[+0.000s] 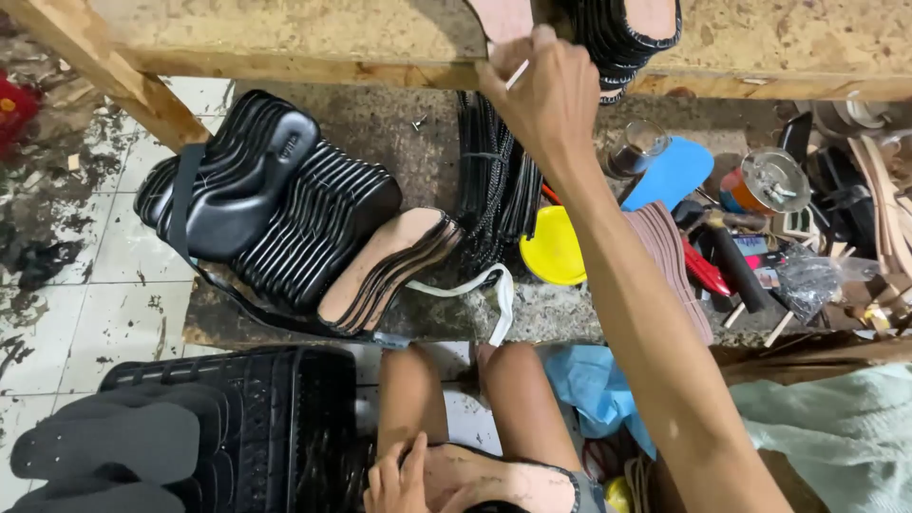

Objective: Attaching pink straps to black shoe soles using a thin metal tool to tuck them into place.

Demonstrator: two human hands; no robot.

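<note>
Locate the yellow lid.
Head view, centre-right: the yellow lid lies on the low bench, between the black strap bundle and the right forearm, below the right hand.

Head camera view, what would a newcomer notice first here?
The right hand stretched up to the wooden shelf at the top, pinching a thin white stick. Left of it, rows of black sandal soles fan across the floor. At the bottom, the left hand rests on a tan sole in the lap.
</note>
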